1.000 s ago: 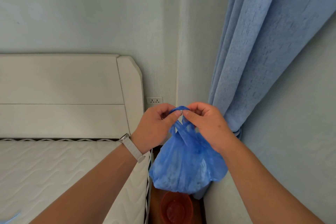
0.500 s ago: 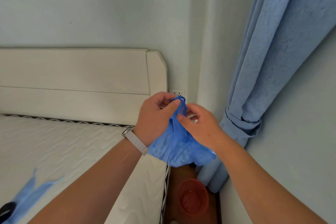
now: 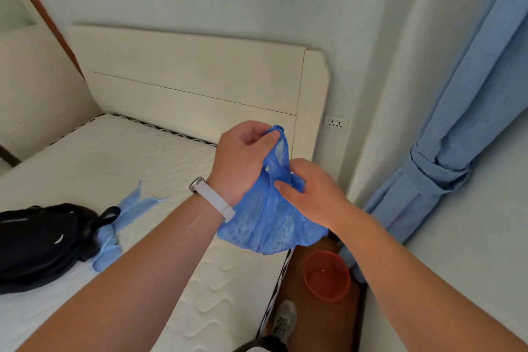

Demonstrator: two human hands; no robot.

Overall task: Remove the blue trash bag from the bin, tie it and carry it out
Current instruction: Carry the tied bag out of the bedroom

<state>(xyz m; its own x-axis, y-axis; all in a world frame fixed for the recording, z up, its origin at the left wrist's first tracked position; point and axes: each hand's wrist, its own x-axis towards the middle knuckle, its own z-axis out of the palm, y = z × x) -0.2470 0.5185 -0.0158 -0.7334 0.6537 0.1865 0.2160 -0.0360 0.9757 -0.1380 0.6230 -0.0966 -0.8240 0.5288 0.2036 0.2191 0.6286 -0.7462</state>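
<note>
The blue trash bag [image 3: 265,226] hangs in the air between my hands, over the bed's right edge. My left hand [image 3: 240,157] pinches the bag's handle loops at the top. My right hand [image 3: 308,188] grips the bag's neck just below, thumb pressed into the plastic. The small red bin [image 3: 327,276] stands on the brown floor below, to the right of the bed, with no bag in it.
A white mattress [image 3: 100,168] and headboard [image 3: 200,86] fill the left. A black bag [image 3: 40,240] and a light blue cloth [image 3: 125,217] lie on the mattress. A tied blue curtain [image 3: 445,151] hangs at right. My shoe [image 3: 283,320] is on the narrow floor strip.
The view has turned left and down, showing more of the bed and the black bag. My right hand slid from the handles down to the bag's neck; the left keeps the handles.
</note>
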